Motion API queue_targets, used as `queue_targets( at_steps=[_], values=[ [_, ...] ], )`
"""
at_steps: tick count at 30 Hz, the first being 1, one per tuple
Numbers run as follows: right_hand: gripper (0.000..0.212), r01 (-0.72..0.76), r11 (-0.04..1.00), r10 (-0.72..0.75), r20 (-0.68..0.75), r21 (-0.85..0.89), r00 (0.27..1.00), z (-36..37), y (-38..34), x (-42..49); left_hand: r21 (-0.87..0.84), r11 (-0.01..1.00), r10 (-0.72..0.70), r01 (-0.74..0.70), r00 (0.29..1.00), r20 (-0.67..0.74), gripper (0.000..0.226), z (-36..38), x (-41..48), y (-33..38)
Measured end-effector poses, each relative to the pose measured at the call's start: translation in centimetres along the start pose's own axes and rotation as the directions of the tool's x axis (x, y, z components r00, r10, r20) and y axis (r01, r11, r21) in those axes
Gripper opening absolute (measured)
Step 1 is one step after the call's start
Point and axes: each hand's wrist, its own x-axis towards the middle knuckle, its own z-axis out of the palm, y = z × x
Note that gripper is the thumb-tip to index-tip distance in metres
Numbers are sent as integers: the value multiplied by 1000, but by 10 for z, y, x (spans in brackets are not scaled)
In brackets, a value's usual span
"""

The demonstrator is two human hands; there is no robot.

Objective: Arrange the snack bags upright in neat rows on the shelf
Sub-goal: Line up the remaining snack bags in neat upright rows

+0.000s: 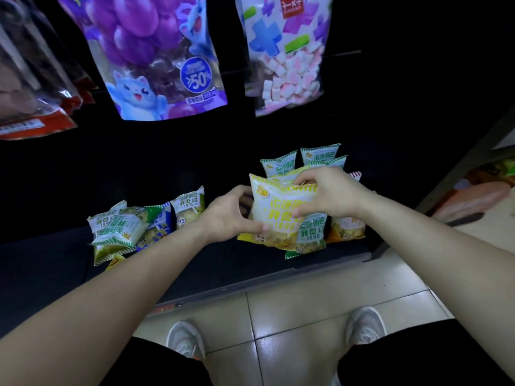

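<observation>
Grip: your left hand (pixel 231 213) pinches the lower left edge of the yellow bag (pixel 278 215), thumb on its front. Your right hand (pixel 326 193) curls over its top right corner. Both hands are grasping it.
Bag's place: between your two hands, over the right part of the shelf (pixel 223 263). Whether its bottom edge touches the deck, you cannot tell.
Long axis: close to upright, the top leaning a little toward your left-hand side.
Behind the grip: standing green bags (pixel 278 164) in rows, just past your right fingers.
Right of the grip: a green front bag (pixel 310 232) touching the yellow one, then an orange bag (pixel 348 229) beside it.
Left of the grip: one upright bag (pixel 188 207) near your left wrist, and a toppled pile (pixel 119 229) well beyond it.
Nearer hand: the right, for steering the top back against the row.
Surface: dark, flat shelf deck. Expect the slick bag to slide or tip if set down leaning.
Room: tight to the right and behind, open to the left.
</observation>
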Motion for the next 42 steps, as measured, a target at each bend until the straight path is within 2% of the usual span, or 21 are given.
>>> queue_targets(
  at_steps=[2,4,7,10,15,18,22,25,30,35,39,42],
  values=[
    [75,20,992,-18,22,-128,1000,3,-1,4,31,999,32,-30,997,-70,83,-1,3,7],
    [73,22,978,-16,33,-205,999,9,-3,8,259,964,88,-64,992,-85,88,-2,6,12],
    [72,36,967,-27,39,-252,999,17,-7,15,575,815,107,-75,994,-23,88,4,9,16],
    [74,73,956,-60,52,-285,997,27,-9,20,684,729,60,-24,998,-29,84,9,16,13],
    [87,30,989,-38,-50,-146,998,35,1,26,644,754,-69,128,991,-116,82,-11,25,-16],
    [79,-23,986,19,-25,-167,999,36,17,33,652,724,-128,225,973,-194,84,-32,38,-44],
    [72,-44,959,51,15,-280,999,42,38,50,649,695,-175,311,948,-267,89,-50,75,-79],
    [72,-66,951,73,12,-301,997,48,53,67,615,718,-180,327,940,-290,96,-50,112,-97],
    [66,-76,930,95,35,-360,995,62,76,94,561,763,-216,322,944,-249,96,-41,174,-115],
    [52,-75,951,101,72,-300,992,77,84,112,543,762,-260,352,935,-242,91,-23,211,-131],
    [47,-51,959,84,107,-280,991,90,82,111,559,736,-270,383,922,-277,88,-17,224,-134],
    [47,-42,956,84,133,-290,987,95,80,110,683,627,-161,374,920,-356,84,-11,225,-131]
  ],
)
